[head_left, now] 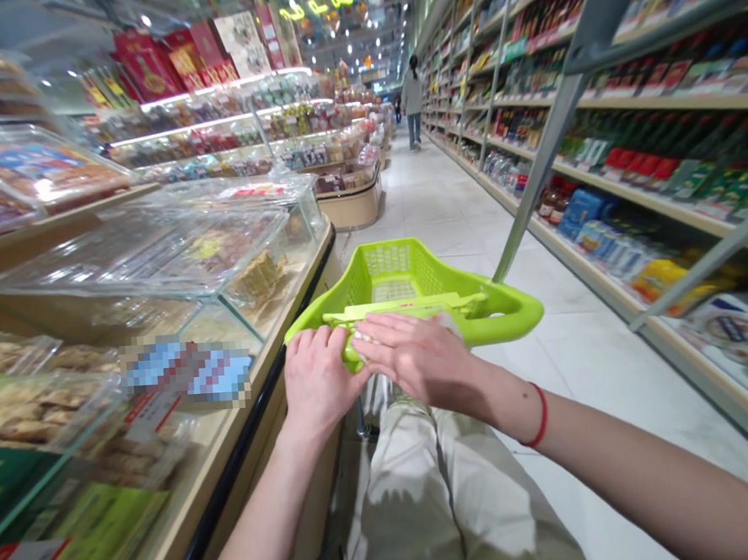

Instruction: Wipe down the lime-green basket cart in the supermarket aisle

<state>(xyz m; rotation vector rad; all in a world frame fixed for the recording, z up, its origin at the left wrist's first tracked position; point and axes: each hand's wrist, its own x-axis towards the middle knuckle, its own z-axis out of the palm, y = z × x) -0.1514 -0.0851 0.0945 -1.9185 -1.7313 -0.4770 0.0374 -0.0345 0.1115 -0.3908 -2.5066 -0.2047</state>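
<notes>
A lime-green plastic shopping cart (411,269) stands in a supermarket aisle right in front of me. My left hand (317,381) is curled over the near left part of its handle bar (509,314). My right hand (420,357) lies flat across the middle of the bar, fingers stretched out to the left and touching the left hand's fingers. A red string bracelet circles my right wrist. Something pale shows under the right hand's fingers; I cannot make out what it is. The cart's basket looks empty.
A glass-covered bakery counter (158,268) with trays of pastries runs along the left. Stocked shelves (626,155) line the right, with a grey ladder (559,108) leaning there. A person (412,100) walks far down the tiled aisle.
</notes>
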